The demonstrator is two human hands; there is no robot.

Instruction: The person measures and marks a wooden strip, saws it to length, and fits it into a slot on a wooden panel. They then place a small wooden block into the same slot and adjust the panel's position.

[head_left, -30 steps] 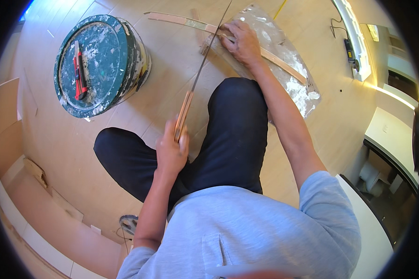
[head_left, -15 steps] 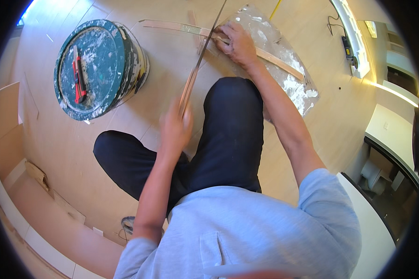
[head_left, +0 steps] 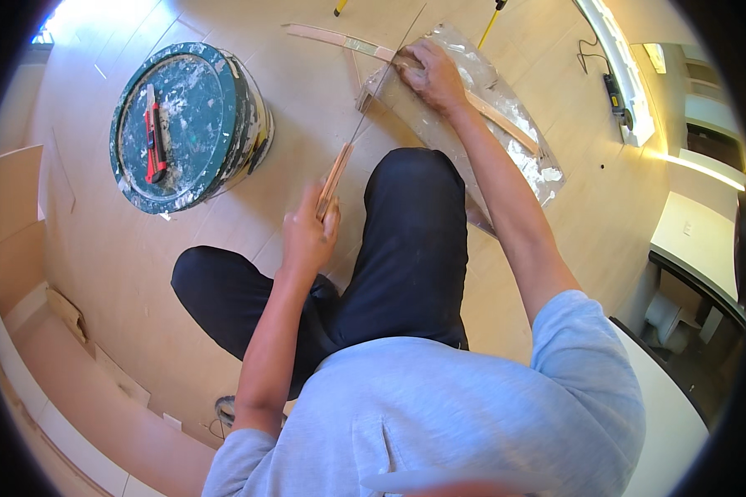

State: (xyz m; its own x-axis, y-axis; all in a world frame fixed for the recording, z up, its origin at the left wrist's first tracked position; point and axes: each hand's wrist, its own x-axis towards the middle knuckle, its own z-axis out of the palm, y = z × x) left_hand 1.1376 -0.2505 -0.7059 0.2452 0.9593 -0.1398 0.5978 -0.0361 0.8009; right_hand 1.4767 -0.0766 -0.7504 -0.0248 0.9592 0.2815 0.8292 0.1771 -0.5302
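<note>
Head view: my left hand [head_left: 307, 236] is clenched round the wooden handle of a thin-bladed saw [head_left: 336, 176]. My right hand [head_left: 427, 76] presses the long pale wooden strip [head_left: 506, 124] onto crinkled clear plastic sheet [head_left: 539, 170] on the floor. I'd say long light strokes, strip pinned close to the cut.

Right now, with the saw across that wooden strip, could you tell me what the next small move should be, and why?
Probably another short pull of the saw toward the body. The left hand grips its wooden handle, the thin blade lies across the wooden strip, and the right hand presses the strip down beside the blade. Whether the strip is cut through cannot be seen.
</note>
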